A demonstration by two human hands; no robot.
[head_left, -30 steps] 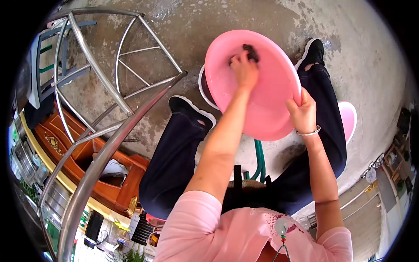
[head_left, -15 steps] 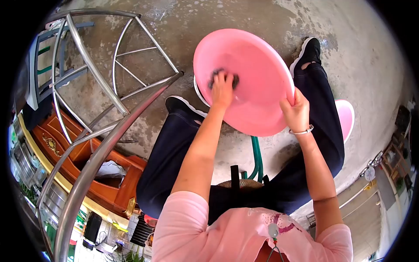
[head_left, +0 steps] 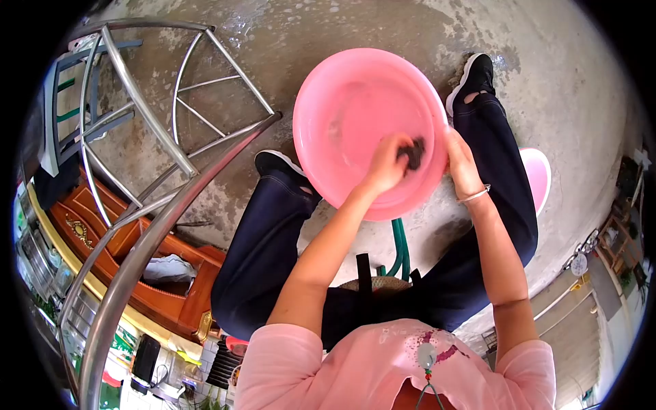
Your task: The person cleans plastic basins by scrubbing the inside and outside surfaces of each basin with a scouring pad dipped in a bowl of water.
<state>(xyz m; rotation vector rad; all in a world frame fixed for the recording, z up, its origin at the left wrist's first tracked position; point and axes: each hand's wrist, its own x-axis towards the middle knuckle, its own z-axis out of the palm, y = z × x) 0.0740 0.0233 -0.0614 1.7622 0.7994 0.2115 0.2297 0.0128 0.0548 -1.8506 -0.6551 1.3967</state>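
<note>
A round pink plastic basin [head_left: 328, 174] is between my knees, its inside facing up towards me. My left hand [head_left: 388, 164] reaches into it, fingers closed on a dark scouring pad [head_left: 412, 154] against the inner wall at the right. At the right rim of the basin, my right hand [head_left: 464, 164] holds the edge from outside, with its fingers slightly blurred. A bracelet circles that wrist. Wet traces show on the basin's inside.
A metal tube frame [head_left: 147, 102] curves along the left. Behind it stands a brown wooden cabinet [head_left: 167, 301] with an open compartment containing pale cloth. Another pink item [head_left: 537, 179] lies beyond my right leg. Green metal legs [head_left: 398, 249] show below the basin on the concrete floor [head_left: 560, 96].
My left hand has moved the scouring pad from the basin's left side to its right. The basin has levelled towards me, and my right hand has shifted along the rim.
</note>
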